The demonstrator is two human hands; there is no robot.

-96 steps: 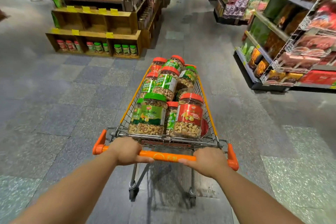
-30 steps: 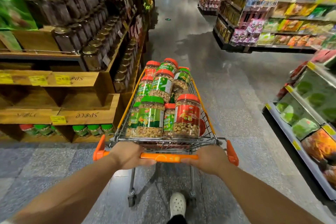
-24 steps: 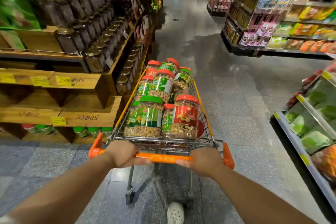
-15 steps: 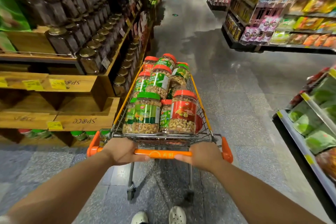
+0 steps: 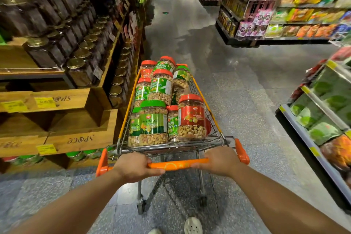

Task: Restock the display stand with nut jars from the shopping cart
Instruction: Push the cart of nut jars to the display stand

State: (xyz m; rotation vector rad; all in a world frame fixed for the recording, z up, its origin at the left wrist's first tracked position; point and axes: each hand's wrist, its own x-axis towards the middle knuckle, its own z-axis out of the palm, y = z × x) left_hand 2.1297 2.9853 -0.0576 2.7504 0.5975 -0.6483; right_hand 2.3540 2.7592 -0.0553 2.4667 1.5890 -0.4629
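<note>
The tall wooden crate-built display stand (image 5: 76, 119) fills the left of the view, its upper shelves packed with dark glass jars with gold lids (image 5: 79, 70), its middle crates bare, and a few green-lidded jars (image 5: 76, 155) just visible on the lowest tier. The wire shopping cart with orange trim (image 5: 214, 119) stands just beside the stand's corner, so the main risk is the cart's left side clipping the crate edge and jolting the gold-lidded jars near that corner, which sit close to the shelf lip. On the right a metal shelf of green and orange packets (image 5: 322, 112) is well apart and looks safe.

Inside the cart the clear plastic nut jars with red and green lids (image 5: 153, 121) are stacked in two layers; those at the far end lean, so a bump or sudden stop could tip them against the wire or onto the floor. Pulling a lower jar first could collapse the pile above it.

The left hand (image 5: 135, 166) and right hand (image 5: 218, 160) each wrap the orange plastic push handle (image 5: 176, 165), fingers curled over it. Letting go of both at once on the glossy grey floor (image 5: 237, 91) might let the cart roll, I judge
</note>
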